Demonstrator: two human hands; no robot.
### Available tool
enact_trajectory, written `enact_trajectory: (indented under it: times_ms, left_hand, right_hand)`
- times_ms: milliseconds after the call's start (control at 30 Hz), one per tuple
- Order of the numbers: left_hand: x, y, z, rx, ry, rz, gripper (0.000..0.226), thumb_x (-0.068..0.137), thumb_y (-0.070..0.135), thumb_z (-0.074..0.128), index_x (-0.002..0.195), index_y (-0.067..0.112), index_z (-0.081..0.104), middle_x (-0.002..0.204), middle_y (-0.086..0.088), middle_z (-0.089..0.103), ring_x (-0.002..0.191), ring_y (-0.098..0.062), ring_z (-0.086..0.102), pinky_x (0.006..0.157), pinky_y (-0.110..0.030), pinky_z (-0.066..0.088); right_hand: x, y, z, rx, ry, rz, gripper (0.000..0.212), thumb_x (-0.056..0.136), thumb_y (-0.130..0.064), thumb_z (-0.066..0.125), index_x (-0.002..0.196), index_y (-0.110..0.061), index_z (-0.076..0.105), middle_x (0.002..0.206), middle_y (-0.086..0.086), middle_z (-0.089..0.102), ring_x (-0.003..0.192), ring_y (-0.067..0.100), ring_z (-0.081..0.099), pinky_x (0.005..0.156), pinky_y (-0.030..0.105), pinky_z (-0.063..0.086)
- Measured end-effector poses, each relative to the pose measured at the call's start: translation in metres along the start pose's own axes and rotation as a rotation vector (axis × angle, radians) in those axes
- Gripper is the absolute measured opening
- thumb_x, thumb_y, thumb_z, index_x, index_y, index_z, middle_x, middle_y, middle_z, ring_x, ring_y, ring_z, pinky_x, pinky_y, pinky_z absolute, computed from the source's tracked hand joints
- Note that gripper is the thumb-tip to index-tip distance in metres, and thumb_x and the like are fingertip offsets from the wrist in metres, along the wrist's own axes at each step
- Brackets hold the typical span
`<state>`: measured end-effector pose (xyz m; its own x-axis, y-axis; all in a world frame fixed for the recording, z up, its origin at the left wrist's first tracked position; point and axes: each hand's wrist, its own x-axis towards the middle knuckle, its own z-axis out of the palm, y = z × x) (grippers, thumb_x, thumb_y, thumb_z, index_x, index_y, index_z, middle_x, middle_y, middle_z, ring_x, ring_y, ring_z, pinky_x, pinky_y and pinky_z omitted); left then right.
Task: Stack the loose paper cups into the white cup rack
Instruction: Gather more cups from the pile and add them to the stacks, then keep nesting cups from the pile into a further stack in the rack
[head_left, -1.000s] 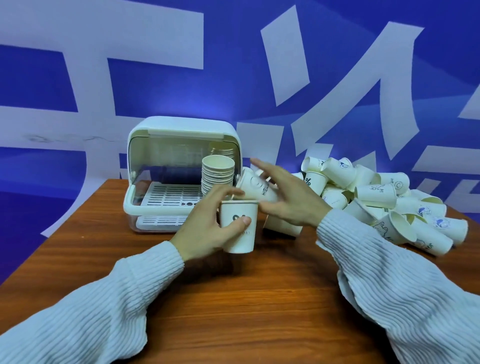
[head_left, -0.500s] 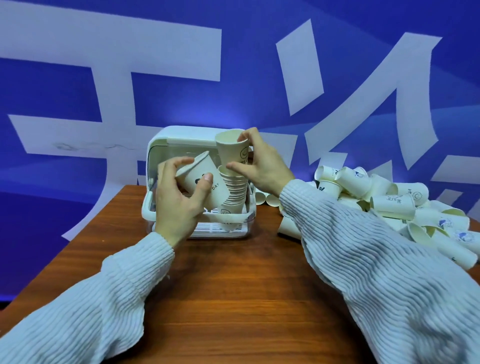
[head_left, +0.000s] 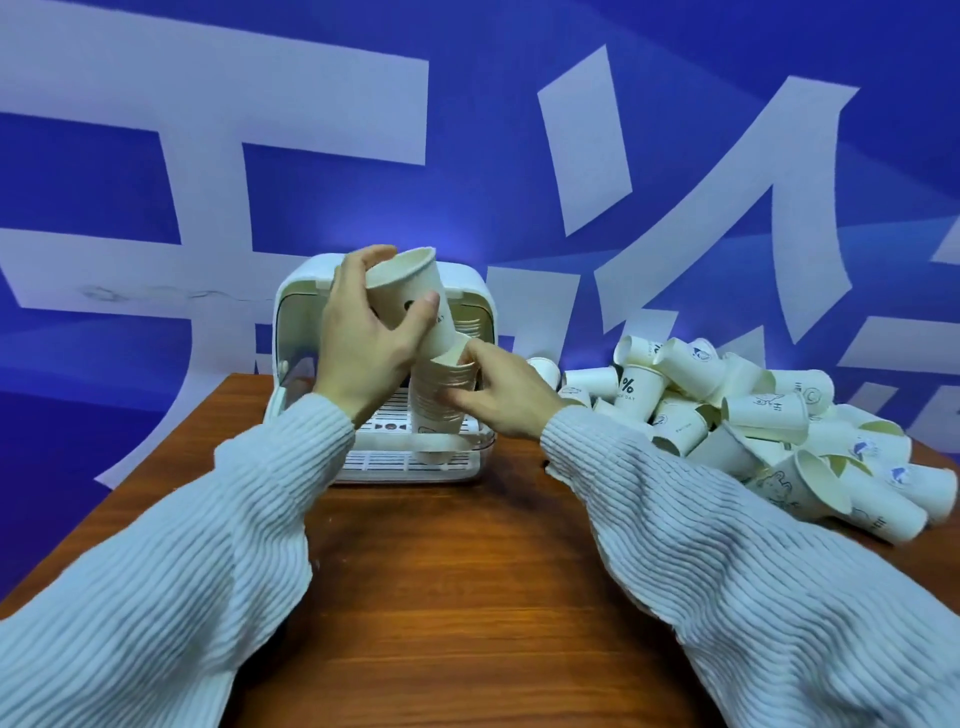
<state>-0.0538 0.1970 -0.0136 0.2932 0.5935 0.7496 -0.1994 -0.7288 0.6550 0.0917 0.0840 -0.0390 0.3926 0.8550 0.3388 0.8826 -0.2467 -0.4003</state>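
The white cup rack stands open at the table's far middle, with a stack of nested paper cups upright on its slatted shelf. My left hand grips a paper cup, tilted, its base entering the top of the stack. My right hand holds the upper part of the stack from the right, fingers wrapped on its rims. A heap of loose paper cups lies on the table to the right.
The wooden table has its left edge close to the rack. A blue and white printed wall stands right behind. Both my ribbed white sleeves cover the near table.
My right hand set its cup on the stack and dropped to steady it. My left hand lifted its cup up and right, onto the top of the stack.
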Motion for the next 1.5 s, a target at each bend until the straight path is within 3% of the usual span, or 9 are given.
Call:
enact_trajectory:
  times_ms: [167,300,433,500,700,867,1100,1300,1500]
  left_hand:
    - [0.008,-0.007,0.013,0.215,-0.264,0.165,0.053,0.081,0.037,0.072,0.127,0.014,0.058,0.124,-0.001,0.055,0.11,-0.007,0.051,0.099,-0.015,0.038]
    - [-0.001,-0.031,0.015,0.544,-0.571,0.075,0.069,0.078,0.07,0.051,0.13,0.027,0.062,0.142,0.001,0.053,0.128,-0.024,0.052,0.108,-0.045,0.041]
    - [-0.015,-0.052,0.006,0.362,-0.57,-0.102,0.097,0.074,0.067,0.061,0.155,0.027,0.029,0.154,-0.004,0.046,0.138,-0.024,0.047,0.116,-0.047,0.038]
    - [-0.017,-0.059,0.004,0.313,-0.525,-0.201,0.105,0.074,0.054,0.072,0.158,0.027,0.016,0.15,-0.01,0.051,0.135,-0.028,0.052,0.114,-0.046,0.041]
    - [0.005,-0.068,0.014,0.479,-0.237,-0.262,0.083,0.081,0.044,0.077,0.145,0.021,0.03,0.141,-0.013,0.055,0.124,-0.039,0.057,0.099,-0.048,0.046]
    - [0.021,-0.085,0.035,0.609,-0.289,-0.369,0.067,0.083,0.042,0.08,0.125,0.008,0.04,0.128,-0.021,0.059,0.117,-0.045,0.059,0.091,-0.051,0.048]
    - [0.023,-0.091,0.032,0.421,-0.317,-0.443,0.076,0.086,0.041,0.078,0.139,0.003,0.039,0.137,-0.022,0.055,0.128,-0.039,0.053,0.102,-0.044,0.045]
    - [-0.033,-0.049,0.036,0.339,-0.013,0.096,0.053,0.088,0.028,0.06,0.136,0.007,0.054,0.137,-0.013,0.054,0.133,-0.034,0.044,0.115,-0.04,0.028]
    - [-0.102,-0.024,0.076,0.169,-0.222,0.242,0.042,0.087,0.024,0.059,0.125,0.008,0.062,0.129,-0.008,0.06,0.125,-0.027,0.052,0.112,-0.034,0.034]
  right_hand:
    - [0.004,-0.002,0.004,0.256,0.014,0.073,0.114,0.067,-0.05,0.086,0.148,-0.054,0.006,0.116,0.001,0.073,0.101,0.026,0.072,0.092,0.048,0.057]
    - [0.005,0.004,0.01,0.368,0.001,0.104,0.12,0.075,-0.032,0.083,0.157,-0.048,-0.002,0.13,0.006,0.067,0.108,0.022,0.071,0.1,0.047,0.056]
    - [-0.002,0.007,0.021,0.411,-0.061,0.12,0.123,0.072,-0.037,0.084,0.159,-0.045,-0.002,0.147,0.008,0.057,0.115,0.017,0.068,0.105,0.047,0.053]
    - [-0.006,0.009,0.027,0.391,-0.066,0.133,0.117,0.071,-0.041,0.081,0.155,-0.053,0.0,0.14,0.006,0.061,0.112,0.02,0.069,0.101,0.048,0.055]
    - [-0.016,0.014,0.026,0.417,-0.076,0.13,0.097,0.091,-0.028,0.073,0.161,-0.041,0.007,0.12,-0.004,0.065,0.112,0.013,0.064,0.106,0.042,0.052]
    - [-0.02,0.016,0.033,0.404,-0.049,0.118,0.089,0.092,-0.027,0.07,0.16,-0.041,0.014,0.114,-0.008,0.066,0.111,0.011,0.063,0.105,0.044,0.05]
    - [-0.023,0.02,0.037,0.529,0.011,0.11,0.068,0.092,-0.021,0.071,0.151,-0.031,0.041,0.115,-0.008,0.067,0.111,0.01,0.063,0.106,0.039,0.05]
    - [-0.055,0.047,0.018,0.402,0.357,0.257,0.033,0.094,-0.02,0.065,0.127,-0.023,0.066,0.12,-0.007,0.07,0.113,0.007,0.063,0.103,0.033,0.05]
    - [-0.102,0.094,0.016,-0.317,0.219,0.323,0.058,0.085,-0.039,0.066,0.141,-0.032,0.051,0.132,0.0,0.061,0.124,0.026,0.054,0.103,0.041,0.043]
